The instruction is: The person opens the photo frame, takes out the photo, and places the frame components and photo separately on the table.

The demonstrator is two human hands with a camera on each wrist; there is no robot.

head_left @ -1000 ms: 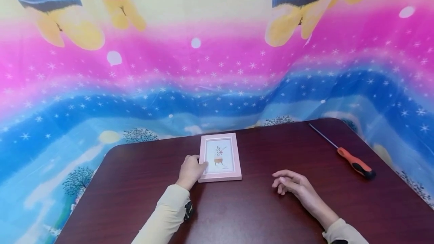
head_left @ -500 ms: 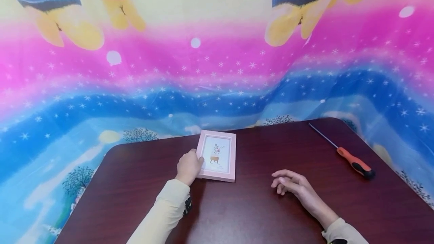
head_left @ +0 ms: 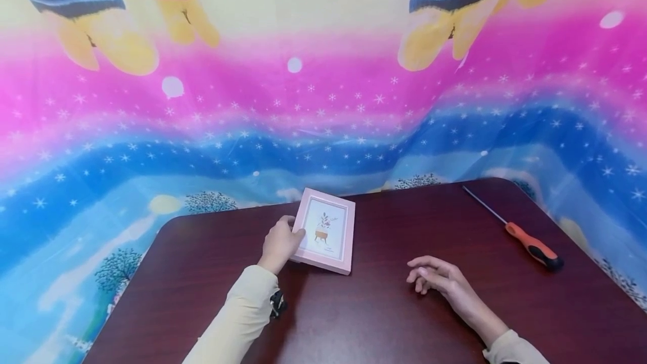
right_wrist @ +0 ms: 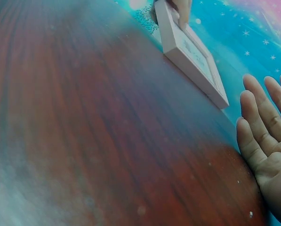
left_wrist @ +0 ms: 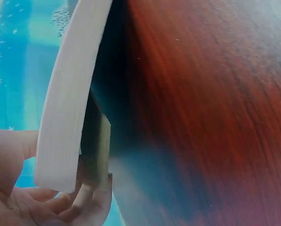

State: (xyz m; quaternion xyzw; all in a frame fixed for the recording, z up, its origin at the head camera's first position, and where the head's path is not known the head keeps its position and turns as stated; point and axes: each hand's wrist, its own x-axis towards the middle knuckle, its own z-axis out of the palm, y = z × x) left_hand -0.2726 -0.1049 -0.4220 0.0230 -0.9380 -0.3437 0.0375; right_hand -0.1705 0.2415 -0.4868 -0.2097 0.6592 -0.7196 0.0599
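A pink picture frame (head_left: 350, 240) with a print of a potted plant is gripped at its left edge by my left hand (head_left: 279, 243). The thumb lies over the front of the picture frame and the fingers go behind it. In the left wrist view the pale side of the picture frame (left_wrist: 67, 99) stands on edge to the camera, tilted up off the table, with fingers under a thin piece at its back. My right hand (head_left: 440, 282) rests on the table to the right, fingers loosely bent, holding nothing; the right wrist view shows its relaxed fingers (right_wrist: 258, 117).
A screwdriver (head_left: 528, 243) with an orange and black handle lies at the right side of the dark wooden table (head_left: 374, 319). Behind the table hangs a colourful cloth (head_left: 323, 100) with snowflakes and cartoon figures, meeting the table's back edge.
My left hand has lifted the left side of the picture frame, which now tilts and is turned slightly clockwise. The right hand and screwdriver stay where they were.
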